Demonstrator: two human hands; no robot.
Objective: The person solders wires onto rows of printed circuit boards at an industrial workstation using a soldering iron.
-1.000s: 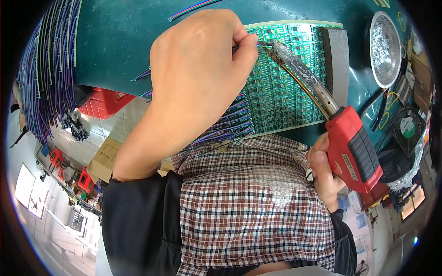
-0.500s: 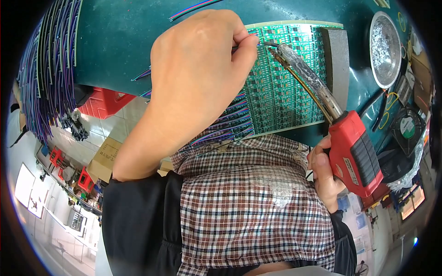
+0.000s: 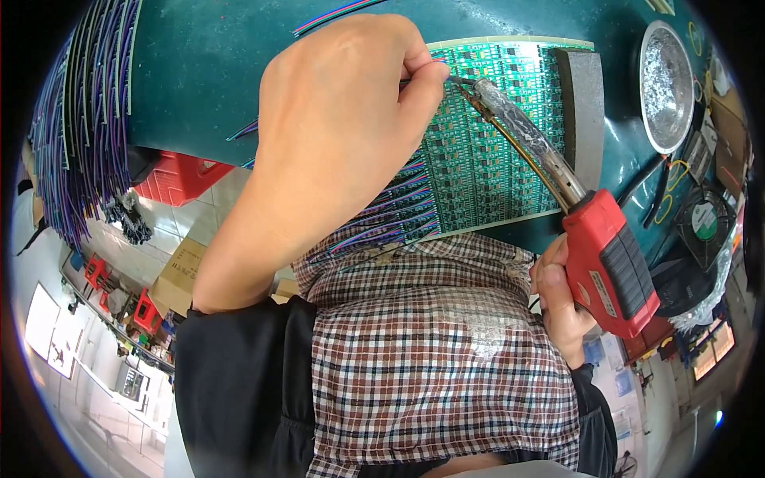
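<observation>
A red soldering gun [image 3: 603, 253] with a black grip is in my right hand [image 3: 559, 299], whose fingers curl round its handle. Its metal tip reaches left over a green panel of small circuit boards [image 3: 490, 171], close to my left fingertips. My left hand [image 3: 343, 103] is closed in a pinch at the panel's upper left edge. A thin wire end shows at the pinch; the rest lies hidden behind the hand. Below that hand, several bundles of coloured wires [image 3: 398, 209] run along the panel's left edge. A dark grey bar [image 3: 584, 119] rests on the panel's right side.
On the green table [image 3: 199, 80], a metal bowl [image 3: 667, 88] stands at far right, with dark-handled pliers [image 3: 644, 182] and a small fan [image 3: 706, 221] nearer. Many wired strips [image 3: 84, 119] hang at the left edge. A red stool [image 3: 177, 179] and a carton [image 3: 179, 275] stand below.
The soldering gun has shifted slightly left, bringing its tip nearer my left fingertips. My left hand keeps its pinch at almost the same spot.
</observation>
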